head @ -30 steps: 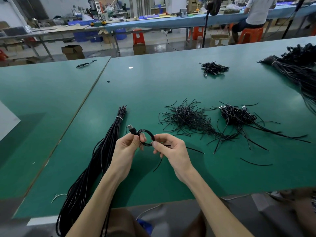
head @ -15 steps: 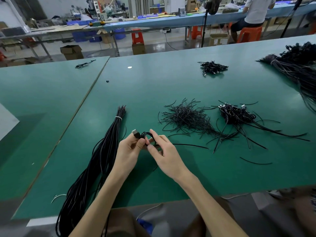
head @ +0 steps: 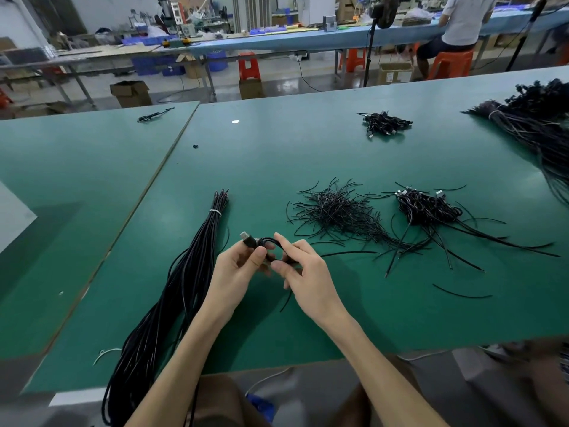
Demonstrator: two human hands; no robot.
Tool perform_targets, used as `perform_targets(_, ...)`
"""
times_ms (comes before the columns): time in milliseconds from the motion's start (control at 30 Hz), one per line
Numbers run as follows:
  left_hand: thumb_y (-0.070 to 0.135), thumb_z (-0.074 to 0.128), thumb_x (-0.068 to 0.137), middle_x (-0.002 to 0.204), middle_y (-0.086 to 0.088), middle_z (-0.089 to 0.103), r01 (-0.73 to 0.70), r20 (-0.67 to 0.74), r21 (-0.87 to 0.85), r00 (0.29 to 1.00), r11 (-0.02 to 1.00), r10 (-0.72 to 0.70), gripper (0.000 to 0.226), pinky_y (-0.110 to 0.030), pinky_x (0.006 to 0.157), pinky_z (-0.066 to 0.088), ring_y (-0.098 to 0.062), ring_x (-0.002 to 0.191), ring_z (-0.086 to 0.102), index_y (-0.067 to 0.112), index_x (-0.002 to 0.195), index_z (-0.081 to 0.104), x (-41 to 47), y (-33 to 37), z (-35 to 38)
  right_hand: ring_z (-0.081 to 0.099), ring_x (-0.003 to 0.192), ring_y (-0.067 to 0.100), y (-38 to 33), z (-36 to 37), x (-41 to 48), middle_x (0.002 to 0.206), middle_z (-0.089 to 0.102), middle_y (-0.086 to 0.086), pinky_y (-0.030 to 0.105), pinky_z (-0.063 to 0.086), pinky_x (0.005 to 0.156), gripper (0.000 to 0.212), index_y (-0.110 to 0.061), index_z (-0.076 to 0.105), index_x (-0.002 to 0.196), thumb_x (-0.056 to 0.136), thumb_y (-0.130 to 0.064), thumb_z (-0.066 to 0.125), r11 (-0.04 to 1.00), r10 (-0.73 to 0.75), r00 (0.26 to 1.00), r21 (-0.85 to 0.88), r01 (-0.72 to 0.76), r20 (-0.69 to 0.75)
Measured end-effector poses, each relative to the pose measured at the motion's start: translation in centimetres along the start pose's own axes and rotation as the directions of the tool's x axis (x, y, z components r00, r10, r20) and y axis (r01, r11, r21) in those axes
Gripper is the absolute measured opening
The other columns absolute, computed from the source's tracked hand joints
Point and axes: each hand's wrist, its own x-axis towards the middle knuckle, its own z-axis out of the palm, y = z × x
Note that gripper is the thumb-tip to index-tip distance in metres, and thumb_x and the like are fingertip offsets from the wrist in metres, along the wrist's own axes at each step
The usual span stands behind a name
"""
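A short black USB cable (head: 261,242) is wound into a small coil between my hands, its metal plug (head: 245,235) sticking out to the upper left. My left hand (head: 237,269) pinches the coil just behind the plug. My right hand (head: 303,272) grips the coil's right side, index finger over the top. A thin black tie strand (head: 348,253) runs from the coil out to the right across the green table (head: 308,155). Another loose end (head: 286,300) hangs below my right hand.
A long tied bundle of black cables (head: 184,272) lies left of my hands and droops over the table's near edge. A heap of short black ties (head: 335,211) and a pile of coiled cables (head: 428,208) lie to the right. More piles (head: 385,123) (head: 535,124) lie farther back.
The coil has been squeezed tighter between my hands. My right hand moved in over the coil, and a tie strand now trails right from it.
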Motion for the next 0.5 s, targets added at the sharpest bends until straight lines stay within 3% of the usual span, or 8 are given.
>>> perform_targets(100,0.025,0.072,0.088,0.095,-0.023,0.074,0.078,-0.025,-0.128,0.996,0.989,-0.082,0.034,-0.044,0.086,0.058,-0.029,0.078,0.070,0.002,0.111,0.062,0.18,0.08,-0.23,0.047,0.062,0.006,0.15,-0.07,0.06,0.093,0.050,-0.006,0.023,0.051,0.067,0.052,-0.018,0.052,0.149,0.099,-0.009,0.065,1.000,-0.003,1.000,0.024,0.003,-0.005)
perform_targets(167,0.023,0.076,0.085,0.099,-0.028,0.072,0.104,0.010,-0.169,0.995,0.980,-0.104,0.036,-0.040,0.087,0.056,-0.025,0.080,0.070,0.005,0.115,0.068,0.23,0.15,-0.40,0.047,0.062,0.005,0.11,-0.05,-0.01,0.093,0.049,-0.007,0.026,0.052,0.067,0.052,-0.018,0.052,0.149,0.100,-0.006,0.063,1.000,-0.014,1.000,0.027,0.014,0.001)
perform_targets(300,0.017,0.080,0.082,0.101,-0.023,0.075,0.073,0.085,-0.130,0.994,0.989,-0.062,0.040,-0.035,0.094,0.058,-0.027,0.093,0.073,0.020,0.121,0.075,0.00,0.41,-0.32,0.046,0.065,0.006,0.17,-0.07,-0.01,0.094,0.048,-0.004,0.024,0.050,0.064,0.054,-0.017,0.050,0.150,0.100,0.004,0.058,0.999,-0.025,1.000,0.023,0.025,0.006)
perform_targets(400,0.020,0.083,0.077,0.095,-0.016,0.076,0.025,0.031,-0.078,0.999,0.997,-0.023,0.038,-0.030,0.088,0.058,-0.024,0.089,0.074,0.024,0.114,0.078,0.18,0.34,-0.17,0.045,0.069,0.004,0.18,-0.05,0.11,0.095,0.048,0.000,0.018,0.046,0.070,0.054,-0.016,0.051,0.149,0.100,0.005,0.058,0.999,-0.040,0.999,0.008,0.040,0.011)
perform_targets(500,0.018,0.084,0.074,0.094,-0.020,0.071,0.001,-0.021,-0.055,1.000,0.998,-0.002,0.033,-0.026,0.082,0.057,-0.021,0.085,0.070,0.025,0.106,0.078,0.24,0.25,-0.14,0.047,0.074,0.003,0.13,0.10,0.08,0.096,0.049,0.002,0.015,0.045,0.076,0.053,-0.015,0.050,0.150,0.101,0.005,0.057,0.999,-0.053,0.998,-0.005,0.053,0.031)
